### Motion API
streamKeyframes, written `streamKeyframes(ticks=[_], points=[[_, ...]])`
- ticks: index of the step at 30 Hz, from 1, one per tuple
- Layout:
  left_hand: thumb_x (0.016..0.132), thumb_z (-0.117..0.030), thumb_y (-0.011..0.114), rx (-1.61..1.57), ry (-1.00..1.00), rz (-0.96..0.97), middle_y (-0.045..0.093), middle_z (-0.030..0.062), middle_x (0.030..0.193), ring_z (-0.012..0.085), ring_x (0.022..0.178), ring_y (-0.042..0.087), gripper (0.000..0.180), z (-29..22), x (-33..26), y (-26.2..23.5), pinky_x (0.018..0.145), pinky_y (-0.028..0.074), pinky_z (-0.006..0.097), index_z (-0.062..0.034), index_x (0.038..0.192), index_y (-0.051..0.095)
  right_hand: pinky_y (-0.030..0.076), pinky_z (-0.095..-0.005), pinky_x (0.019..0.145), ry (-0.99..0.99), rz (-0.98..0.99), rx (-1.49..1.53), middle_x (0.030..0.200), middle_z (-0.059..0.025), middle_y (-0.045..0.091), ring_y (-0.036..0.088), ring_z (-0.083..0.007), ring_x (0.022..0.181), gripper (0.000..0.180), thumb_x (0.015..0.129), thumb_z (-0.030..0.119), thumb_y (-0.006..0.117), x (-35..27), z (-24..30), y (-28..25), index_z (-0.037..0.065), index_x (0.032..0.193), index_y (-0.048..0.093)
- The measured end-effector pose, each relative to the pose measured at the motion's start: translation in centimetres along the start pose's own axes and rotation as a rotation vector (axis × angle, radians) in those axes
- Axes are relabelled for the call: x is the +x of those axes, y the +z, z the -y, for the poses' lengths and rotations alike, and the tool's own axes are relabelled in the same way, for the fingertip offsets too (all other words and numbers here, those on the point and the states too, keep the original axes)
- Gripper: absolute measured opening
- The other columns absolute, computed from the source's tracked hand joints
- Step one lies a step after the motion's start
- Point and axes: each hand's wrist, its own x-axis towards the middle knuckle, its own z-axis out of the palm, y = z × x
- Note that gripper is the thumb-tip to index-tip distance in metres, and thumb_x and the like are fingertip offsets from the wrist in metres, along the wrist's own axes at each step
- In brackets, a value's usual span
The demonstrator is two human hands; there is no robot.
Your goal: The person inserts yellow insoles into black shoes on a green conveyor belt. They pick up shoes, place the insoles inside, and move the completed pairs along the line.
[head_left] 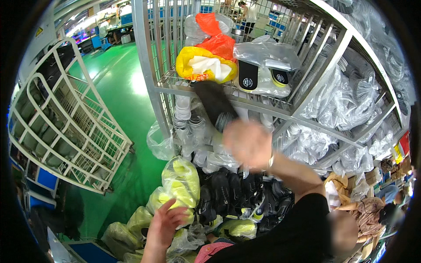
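Note:
My right hand (248,144), blurred by motion, is closed on the heel end of a dark insole (215,104), also smeared. The insole points up and to the left, in front of the metal rack's lower bar. On the rack's shelf behind it lie a black insole (248,77) with a round white print and a lime-edged one (280,78), partly under clear plastic (265,53). Low on the left, my left hand (167,224) has its fingers apart and holds nothing. Beside it is a clear bag of lime-yellow pieces (180,179).
A yellow bag (206,65) and red plastic (215,43) sit on the barred metal rack (147,57). Plastic-wrapped stacks (346,94) fill its right side. Several black shoes (234,193) lie below. A white wire cart (79,127) stands left on the green floor (120,87). People (368,219) sit at right.

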Motion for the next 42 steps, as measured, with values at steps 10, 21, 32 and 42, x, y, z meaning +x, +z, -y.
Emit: streamKeyframes(ticks=[10, 21, 32, 42], points=[[0.070, -0.025, 0.049, -0.221, -0.052, -0.188, 0.054, 0.0216, 0.107, 0.0327, 0.098, 0.052, 0.061, -0.3, 3.9, 2.8, 0.089, 0.039, 0.042, 0.0103, 0.118, 0.039, 0.040, -0.0395, 0.080, 0.539, 0.780, 0.030, 0.103, -0.0143, 0.055, 0.052, -0.0292, 0.091, 0.029, 0.076, 0.020, 0.057, -2.8, -4.0, 1.2, 0.003, 0.100, 0.055], [0.068, -0.024, 0.049, -0.353, -0.069, -0.459, 0.056, 0.0220, 0.099, 0.0361, 0.088, 0.056, 0.060, 3.3, -1.1, -3.3, 0.078, 0.045, 0.050, -0.0003, 0.122, 0.035, 0.046, -0.0399, 0.077, 1.313, 0.736, -0.223, 0.088, -0.0138, 0.062, 0.059, -0.0327, 0.083, 0.023, 0.076, 0.030, 0.053, -12.4, -23.2, 1.0, 0.015, 0.087, 0.065], [0.072, -0.030, 0.048, -0.380, -0.111, -0.269, 0.058, 0.0213, 0.098, 0.0319, 0.091, 0.057, 0.054, 2.8, -0.3, -1.0, 0.080, 0.046, 0.042, 0.0109, 0.107, 0.047, 0.045, -0.0439, 0.063, 1.056, 0.208, -0.582, 0.084, -0.0200, 0.059, 0.056, -0.0383, 0.076, 0.023, 0.084, 0.026, 0.047, -11.0, -26.4, -2.5, 0.004, 0.087, 0.056], [0.075, -0.063, 0.045, -0.401, -0.138, 0.029, 0.053, 0.0178, 0.109, 0.0307, 0.099, 0.053, 0.079, 2.5, 3.0, 2.4, 0.086, 0.042, 0.043, 0.0026, 0.119, 0.040, 0.044, -0.0302, 0.050, 0.172, 0.333, -0.308, 0.077, -0.0076, 0.054, 0.054, -0.0202, 0.065, 0.012, 0.073, 0.014, 0.055, 0.2, -0.4, -6.9, 0.005, 0.081, 0.055]])
